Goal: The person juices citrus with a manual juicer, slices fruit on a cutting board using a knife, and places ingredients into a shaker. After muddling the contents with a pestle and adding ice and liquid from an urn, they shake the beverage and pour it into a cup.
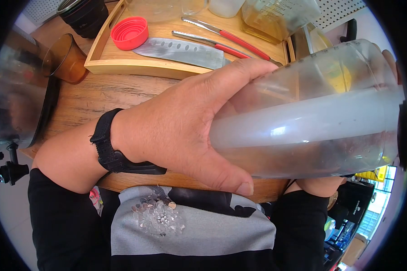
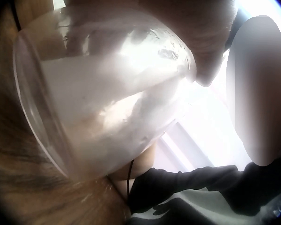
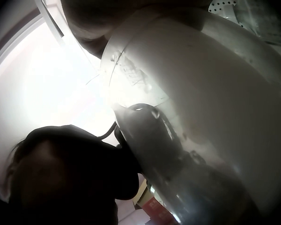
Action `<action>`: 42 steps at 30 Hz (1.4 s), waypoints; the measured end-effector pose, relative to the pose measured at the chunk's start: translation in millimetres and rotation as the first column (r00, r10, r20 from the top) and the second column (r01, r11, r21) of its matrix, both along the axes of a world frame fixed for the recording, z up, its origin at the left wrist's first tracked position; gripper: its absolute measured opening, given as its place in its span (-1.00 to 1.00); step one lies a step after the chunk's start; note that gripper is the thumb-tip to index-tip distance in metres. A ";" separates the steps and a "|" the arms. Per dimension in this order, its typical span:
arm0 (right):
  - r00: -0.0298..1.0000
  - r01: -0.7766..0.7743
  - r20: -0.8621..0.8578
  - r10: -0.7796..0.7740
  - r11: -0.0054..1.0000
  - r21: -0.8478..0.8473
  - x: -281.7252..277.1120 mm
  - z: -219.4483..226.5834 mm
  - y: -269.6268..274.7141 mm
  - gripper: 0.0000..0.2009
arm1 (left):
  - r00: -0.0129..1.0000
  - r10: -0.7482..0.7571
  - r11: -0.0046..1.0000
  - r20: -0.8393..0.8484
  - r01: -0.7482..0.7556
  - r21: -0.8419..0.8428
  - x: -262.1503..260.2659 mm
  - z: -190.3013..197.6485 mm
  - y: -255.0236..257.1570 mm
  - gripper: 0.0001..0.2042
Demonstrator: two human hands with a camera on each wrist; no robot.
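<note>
A large clear plastic cylindrical container (image 1: 303, 122), with a whitish band along its side, lies nearly level across the right half of the head view. My left hand (image 1: 181, 113), with a black strap at the wrist, grips its near end with thumb and fingers spread round the wall. At the far end, fingers of my right hand (image 1: 390, 61) curl over the edge, the rest of that hand hidden behind the container. In the left wrist view the container's round rim (image 2: 40, 108) is close to the wooden surface. The right wrist view shows the right hand (image 3: 86, 23) against its wall.
Behind, a wooden tray (image 1: 135, 67) holds a red ribbed cup-like piece (image 1: 129, 33), a knife blade (image 1: 181, 52), two red-handled tools (image 1: 239, 39) and a jug of amber liquid (image 1: 276, 20). Left stand an amber glass (image 1: 68, 61), a black lens-shaped cup (image 1: 83, 18) and a dark shiny appliance (image 1: 16, 90).
</note>
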State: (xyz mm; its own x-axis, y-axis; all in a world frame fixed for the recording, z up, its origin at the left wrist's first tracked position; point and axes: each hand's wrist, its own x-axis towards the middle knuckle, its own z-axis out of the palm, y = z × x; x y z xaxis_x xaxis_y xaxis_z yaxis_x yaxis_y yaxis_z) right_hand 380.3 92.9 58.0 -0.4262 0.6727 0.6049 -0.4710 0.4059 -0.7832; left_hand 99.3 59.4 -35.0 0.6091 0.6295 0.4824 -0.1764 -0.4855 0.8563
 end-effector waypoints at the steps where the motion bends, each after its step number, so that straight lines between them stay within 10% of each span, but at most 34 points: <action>1: 1.000 0.008 -0.001 -0.008 1.000 -0.005 0.2 -0.5 -0.4 -0.43 | 1.000 0.009 1.000 0.010 -0.010 0.027 0.0 -0.6 0.5 0.09; 32: 0.976 0.216 -0.004 -0.219 0.964 -0.155 -7.4 3.1 -9.3 -0.50 | 0.978 -0.180 0.854 0.107 0.209 -0.477 1.4 1.6 -4.5 0.16; 34: 0.961 -0.257 0.041 0.273 0.940 -0.224 -1.0 7.3 5.9 -0.36 | 0.975 -0.182 0.828 0.127 0.222 -0.515 3.6 1.5 -2.8 0.16; 42: 0.970 -0.231 0.025 0.241 0.950 -0.210 -7.6 7.0 10.0 -0.41 | 0.968 -0.183 0.798 0.174 0.250 -0.548 5.8 0.3 -1.1 0.15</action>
